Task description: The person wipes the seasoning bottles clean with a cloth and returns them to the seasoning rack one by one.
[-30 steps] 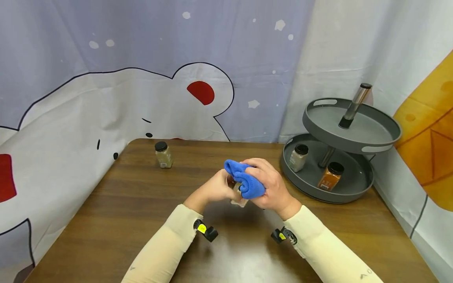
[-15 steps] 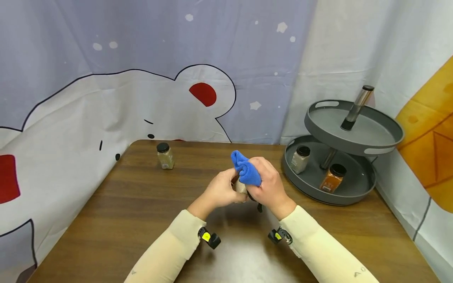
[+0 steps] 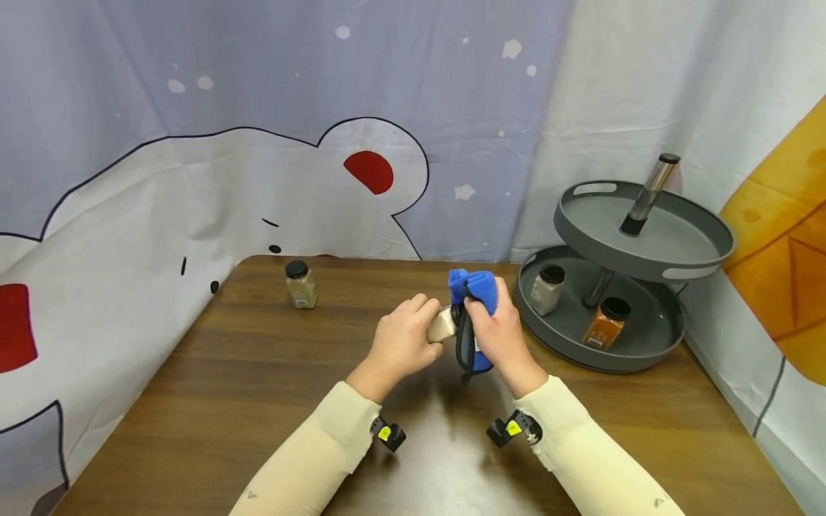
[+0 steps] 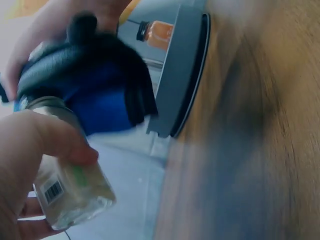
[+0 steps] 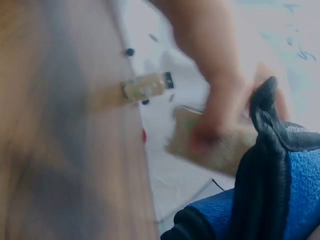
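Observation:
My left hand (image 3: 401, 344) grips a spice jar (image 3: 442, 326) with pale contents, held tilted above the table with its capped end toward the right. In the left wrist view, the jar's base (image 4: 82, 210) and barcode label show, with the thumb across its side. My right hand (image 3: 506, 337) holds a folded blue cloth (image 3: 476, 287) with a black edge band against the jar's black lid end. Most of the lid is hidden by the cloth. In the right wrist view, the cloth (image 5: 305, 185) fills the lower right and the jar (image 5: 215, 145) is blurred.
Another spice jar (image 3: 301, 287) stands at the table's back left. On the right is a grey two-tier tray (image 3: 645, 259); its lower tier (image 3: 568, 347) holds a pale jar (image 3: 547, 290) and an orange jar (image 3: 606, 324). A patterned curtain (image 3: 290, 186) hangs behind the wooden table (image 3: 258, 416).
The cloth has shifted from above the jar to its right, at the lid end, and my right hand has turned with it. The jar has tipped sideways, and my left hand is higher around it.

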`<state>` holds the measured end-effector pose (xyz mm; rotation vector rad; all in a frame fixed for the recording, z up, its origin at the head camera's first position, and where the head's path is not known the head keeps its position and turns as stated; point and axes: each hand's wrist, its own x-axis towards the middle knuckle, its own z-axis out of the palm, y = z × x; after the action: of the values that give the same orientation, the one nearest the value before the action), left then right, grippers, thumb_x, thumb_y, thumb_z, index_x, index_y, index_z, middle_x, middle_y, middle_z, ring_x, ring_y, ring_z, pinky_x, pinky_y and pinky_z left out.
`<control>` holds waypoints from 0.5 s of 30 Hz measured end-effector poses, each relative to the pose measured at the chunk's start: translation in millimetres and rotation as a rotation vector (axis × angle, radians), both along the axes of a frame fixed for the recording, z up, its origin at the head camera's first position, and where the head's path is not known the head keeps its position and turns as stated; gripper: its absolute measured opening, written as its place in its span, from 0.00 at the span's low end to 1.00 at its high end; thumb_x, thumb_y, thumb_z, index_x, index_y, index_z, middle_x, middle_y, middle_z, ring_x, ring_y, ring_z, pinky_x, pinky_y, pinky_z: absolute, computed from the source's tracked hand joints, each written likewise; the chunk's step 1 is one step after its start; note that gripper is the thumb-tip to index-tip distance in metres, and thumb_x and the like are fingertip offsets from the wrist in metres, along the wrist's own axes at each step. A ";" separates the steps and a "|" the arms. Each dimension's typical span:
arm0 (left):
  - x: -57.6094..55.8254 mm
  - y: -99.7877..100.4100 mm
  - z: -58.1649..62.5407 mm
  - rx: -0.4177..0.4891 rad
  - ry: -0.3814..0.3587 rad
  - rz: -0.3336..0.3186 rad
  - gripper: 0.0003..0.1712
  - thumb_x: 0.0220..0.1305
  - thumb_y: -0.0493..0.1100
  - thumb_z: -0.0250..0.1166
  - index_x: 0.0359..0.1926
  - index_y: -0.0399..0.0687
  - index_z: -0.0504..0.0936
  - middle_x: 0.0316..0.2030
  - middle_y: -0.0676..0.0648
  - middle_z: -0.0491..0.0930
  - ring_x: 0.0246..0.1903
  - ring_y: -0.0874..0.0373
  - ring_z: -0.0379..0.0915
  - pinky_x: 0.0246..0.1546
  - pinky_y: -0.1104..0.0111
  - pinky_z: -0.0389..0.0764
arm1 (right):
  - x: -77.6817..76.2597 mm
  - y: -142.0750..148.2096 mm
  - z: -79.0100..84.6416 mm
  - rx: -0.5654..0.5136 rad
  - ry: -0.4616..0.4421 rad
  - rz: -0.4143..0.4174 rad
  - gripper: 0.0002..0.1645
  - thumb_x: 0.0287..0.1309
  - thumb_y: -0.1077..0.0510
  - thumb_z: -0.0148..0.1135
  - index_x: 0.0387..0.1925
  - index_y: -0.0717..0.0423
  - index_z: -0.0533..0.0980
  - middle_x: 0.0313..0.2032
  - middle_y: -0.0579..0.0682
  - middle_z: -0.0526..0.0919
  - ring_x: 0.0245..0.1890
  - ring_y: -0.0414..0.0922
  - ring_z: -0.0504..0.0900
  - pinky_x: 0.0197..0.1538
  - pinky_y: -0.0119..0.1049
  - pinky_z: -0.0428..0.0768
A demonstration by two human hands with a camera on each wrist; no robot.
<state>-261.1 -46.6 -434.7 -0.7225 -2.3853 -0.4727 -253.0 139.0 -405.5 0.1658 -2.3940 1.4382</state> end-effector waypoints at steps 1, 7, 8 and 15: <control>-1.8 -1.8 -0.7 0.038 -0.064 0.003 0.25 0.39 0.43 0.77 0.41 0.51 0.77 0.34 0.52 0.75 0.30 0.57 0.73 0.23 0.64 0.75 | -0.1 5.1 1.8 -0.020 -0.018 -0.001 0.25 0.65 0.50 0.59 0.61 0.51 0.68 0.50 0.61 0.81 0.48 0.58 0.79 0.52 0.53 0.76; -13.1 -15.5 -8.6 0.380 -0.403 0.025 0.28 0.42 0.40 0.78 0.43 0.48 0.73 0.38 0.49 0.79 0.36 0.54 0.77 0.37 0.60 0.80 | -1.5 35.0 0.0 0.364 -0.001 -0.001 0.27 0.61 0.49 0.60 0.60 0.53 0.68 0.50 0.60 0.80 0.46 0.58 0.79 0.49 0.56 0.77; -14.6 -17.4 -10.2 0.421 -0.433 0.028 0.28 0.41 0.39 0.79 0.43 0.47 0.72 0.38 0.48 0.80 0.37 0.53 0.78 0.38 0.59 0.80 | -0.2 38.3 -3.1 0.472 0.014 0.012 0.28 0.60 0.49 0.61 0.59 0.54 0.69 0.49 0.60 0.80 0.45 0.59 0.79 0.48 0.57 0.77; -23.9 -21.8 -24.9 0.498 -0.504 0.036 0.30 0.43 0.39 0.81 0.42 0.45 0.69 0.42 0.43 0.81 0.43 0.47 0.80 0.45 0.54 0.81 | 27.0 45.9 -36.4 0.985 0.097 0.088 0.31 0.48 0.48 0.72 0.48 0.61 0.72 0.39 0.61 0.75 0.36 0.59 0.76 0.37 0.55 0.79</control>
<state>-285.0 -68.3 -459.6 -0.3566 -2.5510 -1.3030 -226.0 184.8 -441.9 0.5525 -2.8010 0.1484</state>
